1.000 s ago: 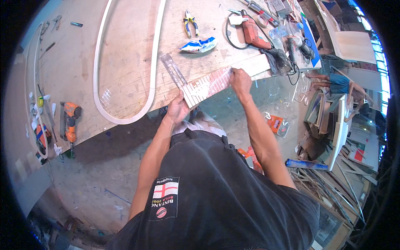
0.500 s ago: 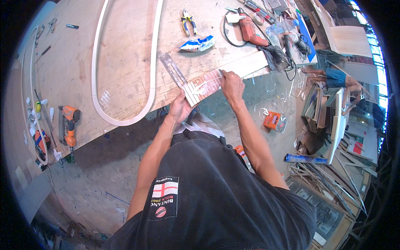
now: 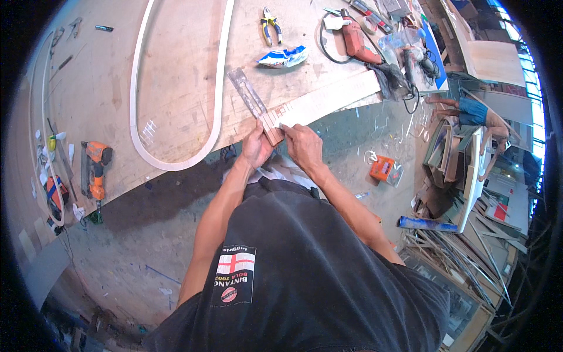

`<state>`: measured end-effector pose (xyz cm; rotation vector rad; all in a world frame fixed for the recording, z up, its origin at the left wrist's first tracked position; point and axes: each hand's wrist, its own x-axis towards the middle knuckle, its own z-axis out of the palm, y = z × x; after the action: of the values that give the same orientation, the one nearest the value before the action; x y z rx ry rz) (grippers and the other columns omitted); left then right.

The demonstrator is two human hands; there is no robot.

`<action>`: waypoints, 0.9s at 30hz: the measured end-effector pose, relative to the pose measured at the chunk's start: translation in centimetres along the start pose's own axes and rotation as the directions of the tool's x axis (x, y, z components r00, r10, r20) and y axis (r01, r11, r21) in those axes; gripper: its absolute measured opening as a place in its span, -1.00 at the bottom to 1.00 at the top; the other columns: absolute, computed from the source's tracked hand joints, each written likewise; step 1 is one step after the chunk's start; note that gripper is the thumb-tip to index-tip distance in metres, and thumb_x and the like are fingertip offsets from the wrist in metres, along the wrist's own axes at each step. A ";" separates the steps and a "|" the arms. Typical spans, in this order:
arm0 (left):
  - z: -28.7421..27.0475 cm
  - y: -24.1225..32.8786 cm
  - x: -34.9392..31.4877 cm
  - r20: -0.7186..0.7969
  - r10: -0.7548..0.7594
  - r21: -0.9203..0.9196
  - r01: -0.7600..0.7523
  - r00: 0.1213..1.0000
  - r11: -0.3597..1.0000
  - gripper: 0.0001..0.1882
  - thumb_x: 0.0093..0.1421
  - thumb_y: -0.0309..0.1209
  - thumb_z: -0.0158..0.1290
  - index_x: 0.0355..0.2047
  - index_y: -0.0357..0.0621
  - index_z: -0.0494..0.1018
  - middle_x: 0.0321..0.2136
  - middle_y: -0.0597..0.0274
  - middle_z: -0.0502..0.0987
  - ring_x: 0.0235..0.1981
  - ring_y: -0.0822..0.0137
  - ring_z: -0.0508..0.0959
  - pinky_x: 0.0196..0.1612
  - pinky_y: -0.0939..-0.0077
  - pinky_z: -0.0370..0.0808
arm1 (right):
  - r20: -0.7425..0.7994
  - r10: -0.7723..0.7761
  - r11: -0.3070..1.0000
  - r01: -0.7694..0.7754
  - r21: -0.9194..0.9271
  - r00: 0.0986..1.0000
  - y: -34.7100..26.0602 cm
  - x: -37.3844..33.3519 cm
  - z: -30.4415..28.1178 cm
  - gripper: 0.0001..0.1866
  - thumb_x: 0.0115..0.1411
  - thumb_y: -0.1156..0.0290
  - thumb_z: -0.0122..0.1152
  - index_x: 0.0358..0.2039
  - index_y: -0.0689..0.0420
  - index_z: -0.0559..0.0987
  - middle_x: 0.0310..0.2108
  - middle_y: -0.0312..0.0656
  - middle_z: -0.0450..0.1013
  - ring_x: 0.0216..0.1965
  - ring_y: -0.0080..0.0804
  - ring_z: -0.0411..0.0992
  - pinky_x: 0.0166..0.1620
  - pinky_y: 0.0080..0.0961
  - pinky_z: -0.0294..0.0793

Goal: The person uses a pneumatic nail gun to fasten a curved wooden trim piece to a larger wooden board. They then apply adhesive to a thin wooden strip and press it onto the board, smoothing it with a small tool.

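Observation:
My left hand [image 3: 257, 150] is closed on the near end of a wooden piece [image 3: 273, 134] with a reddish-brown end, at the front edge of the workbench. Across this piece lies a slotted grey metal strip [image 3: 246, 92] that slants away to the far left. Close beside, my right hand [image 3: 303, 146] is closed, its fingertips pinched at the piece's right side. Whatever they pinch is too small or hidden to make out. A long pale board [image 3: 337, 98] stretches from the hands to the right, with short dark lines near its left end.
On the bench lie a bent pale loop strip [image 3: 134, 94], pliers [image 3: 270, 26], a blue-and-white packet [image 3: 284, 57], a red corded drill [image 3: 359, 41] and an orange nail gun [image 3: 95, 167]. An orange box [image 3: 382, 169] is on the floor. Another person [image 3: 478, 111] is at the right.
My right hand has moved left and nearer, from the far end of the reddish striped area to beside my left hand. Less of that reddish area shows now. The view has shifted slightly.

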<state>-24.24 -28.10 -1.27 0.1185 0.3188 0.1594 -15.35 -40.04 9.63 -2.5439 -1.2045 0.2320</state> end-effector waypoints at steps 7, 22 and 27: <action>1.1 0.7 -0.3 0.059 -0.031 -0.013 0.032 0.998 0.999 -0.43 0.54 -0.09 -0.29 0.41 -0.14 0.12 0.36 0.05 0.29 0.37 0.13 0.31 0.42 0.11 0.24 | -0.020 -0.053 0.996 0.054 0.075 0.998 -0.2 -1.9 -1.9 -0.73 0.13 0.49 0.23 -0.15 0.04 0.72 -0.36 -0.13 0.59 -0.27 -0.09 0.58 -0.24 -0.16 0.59; 0.1 0.9 -0.5 0.063 -0.047 0.089 0.041 0.997 0.995 -0.43 0.54 -0.11 -0.30 0.41 -0.19 0.12 0.37 0.06 0.28 0.36 0.13 0.33 0.40 0.14 0.30 | 0.098 -0.111 0.991 0.102 0.088 0.989 -0.3 -3.0 -1.6 -0.71 0.13 0.47 0.20 -0.13 0.01 0.72 -0.38 -0.12 0.57 -0.31 -0.13 0.56 -0.24 -0.17 0.59; -0.1 1.0 -0.5 0.021 -0.051 0.033 0.050 0.999 0.998 -0.46 0.55 -0.14 -0.27 0.38 -0.20 0.17 0.32 0.06 0.35 0.30 0.16 0.40 0.33 0.17 0.38 | -0.086 0.142 0.985 -0.150 -0.090 0.986 3.9 2.9 -2.6 -0.76 0.19 0.42 0.16 -0.19 0.08 0.72 -0.35 0.01 0.59 -0.27 0.03 0.60 -0.23 -0.08 0.60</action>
<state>-24.92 -27.19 -1.07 0.1442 0.3027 0.1031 -9.95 -40.69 10.69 -2.7002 -1.0244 0.1072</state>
